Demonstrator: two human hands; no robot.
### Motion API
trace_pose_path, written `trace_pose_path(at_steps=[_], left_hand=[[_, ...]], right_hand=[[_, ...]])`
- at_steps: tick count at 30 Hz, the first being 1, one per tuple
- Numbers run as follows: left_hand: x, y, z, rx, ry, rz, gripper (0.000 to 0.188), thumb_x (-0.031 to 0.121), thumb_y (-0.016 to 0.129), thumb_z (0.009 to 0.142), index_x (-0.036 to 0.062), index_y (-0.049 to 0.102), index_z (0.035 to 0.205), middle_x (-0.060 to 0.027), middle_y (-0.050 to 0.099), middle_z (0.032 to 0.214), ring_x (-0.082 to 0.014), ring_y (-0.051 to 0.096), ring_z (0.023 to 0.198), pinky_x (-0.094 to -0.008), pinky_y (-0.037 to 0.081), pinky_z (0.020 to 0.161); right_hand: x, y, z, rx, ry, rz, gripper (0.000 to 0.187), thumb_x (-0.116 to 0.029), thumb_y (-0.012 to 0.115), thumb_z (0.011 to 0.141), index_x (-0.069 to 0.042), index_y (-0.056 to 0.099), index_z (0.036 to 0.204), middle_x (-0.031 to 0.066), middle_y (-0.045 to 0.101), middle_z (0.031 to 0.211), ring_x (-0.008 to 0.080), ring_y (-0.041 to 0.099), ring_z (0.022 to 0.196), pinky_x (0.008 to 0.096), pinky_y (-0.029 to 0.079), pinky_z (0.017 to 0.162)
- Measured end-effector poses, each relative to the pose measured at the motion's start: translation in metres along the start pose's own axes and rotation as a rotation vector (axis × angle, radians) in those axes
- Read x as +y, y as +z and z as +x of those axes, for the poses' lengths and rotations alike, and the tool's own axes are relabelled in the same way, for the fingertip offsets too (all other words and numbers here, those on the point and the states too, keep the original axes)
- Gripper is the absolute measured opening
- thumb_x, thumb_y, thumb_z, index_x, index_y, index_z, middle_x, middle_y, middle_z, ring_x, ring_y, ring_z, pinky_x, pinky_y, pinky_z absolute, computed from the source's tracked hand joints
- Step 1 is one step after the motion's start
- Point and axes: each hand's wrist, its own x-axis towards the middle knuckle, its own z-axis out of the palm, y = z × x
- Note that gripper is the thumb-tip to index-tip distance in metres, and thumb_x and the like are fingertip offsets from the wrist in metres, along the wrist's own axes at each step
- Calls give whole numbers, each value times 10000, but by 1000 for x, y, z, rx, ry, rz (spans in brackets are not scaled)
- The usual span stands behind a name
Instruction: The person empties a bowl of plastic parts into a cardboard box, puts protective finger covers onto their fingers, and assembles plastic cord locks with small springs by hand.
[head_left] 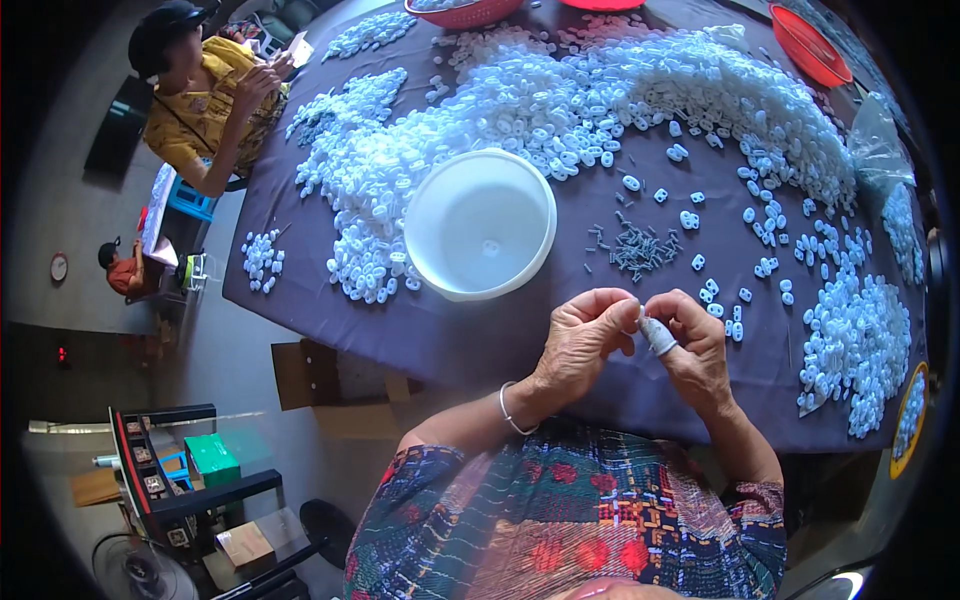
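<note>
My left hand (585, 338) and my right hand (692, 352) meet fingertip to fingertip just above the table's near side. Both are closed in a pinch; whatever lies between the fingertips is too small and covered to make out. A whitish wrap (657, 336) covers a digit of my right hand. Beyond my hands is a loose heap of short grey pins (640, 250). Small white oval plastic pieces with two holes (690, 220) lie scattered around it. Left of the pins stands a round white tub (480, 283) with one white piece (490, 247) on its bottom.
A large bank of white pieces (520, 90) spreads across the dark tablecloth (440, 340). Another pile (855, 340) lies at the right, beside a clear plastic bag (880, 145). Red baskets (808, 50) stand at the far edge. A person in yellow (210, 110) sits at the far left.
</note>
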Motion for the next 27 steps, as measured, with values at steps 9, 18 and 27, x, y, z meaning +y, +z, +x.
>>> trace_pose_path(at_steps=[9,18,27], left_hand=[[-4,5,3,-1,57,105,180,142,653,864,-11,631,956,-64,638,778,-138,586,641,-258,482,567],[17,-3,-8,-6,260,830,97,36,682,800,3,646,884,-49,611,806,-138,580,664,-267,478,591],[16,-24,24,259,728,1674,214,14,651,787,13,552,976,-112,560,842,-265,594,724,-362,471,657]], right_hand=[[2,-7,-5,-28,23,150,111,28,536,857,2,543,965,14,512,878,66,524,810,196,421,704],[0,-30,0,70,-255,-358,118,50,589,759,2,561,863,65,520,749,142,535,688,259,421,626],[17,-32,-1,159,-427,-712,229,73,601,657,-14,562,865,124,554,796,303,550,761,359,445,700]])
